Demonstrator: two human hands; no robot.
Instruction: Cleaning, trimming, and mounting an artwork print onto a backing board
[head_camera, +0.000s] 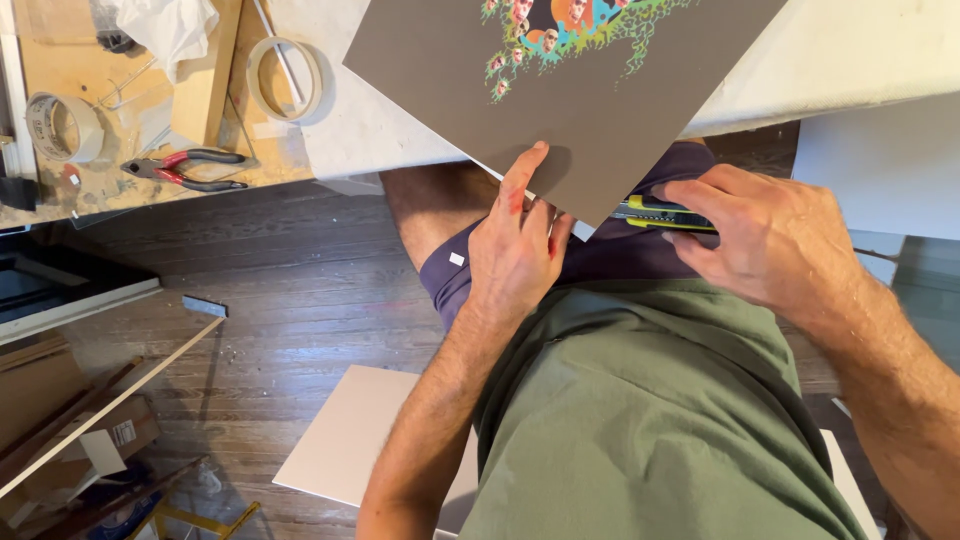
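Item: grey board, large, flat, with a multicoloured printed motif at its far edge. It lies on the white tabletop, its near corner overhanging the tabletop's edge above the person's lap.

Left hand: grip pinching the board's overhanging corner, index finger flat on top, the other fingers curled beneath the edge. Red smears on the index finger.

Right hand: grip clenched around a knife, a yellow-green and black utility cutter, held just beside the board's right edge. Blade hidden; contact with the board cannot be told.

On the wooden tabletop at left: red-handled pliers; one tape roll on its side near the left edge; a second, thinner tape roll lying flat by a wood block; crumpled white plastic at the far edge.

On the dark plank floor: a white panel lying flat beside the person's left forearm; long strips and cardboard pieces at lower left.

Person: green shirt, dark purple shorts, one bare knee under the board.
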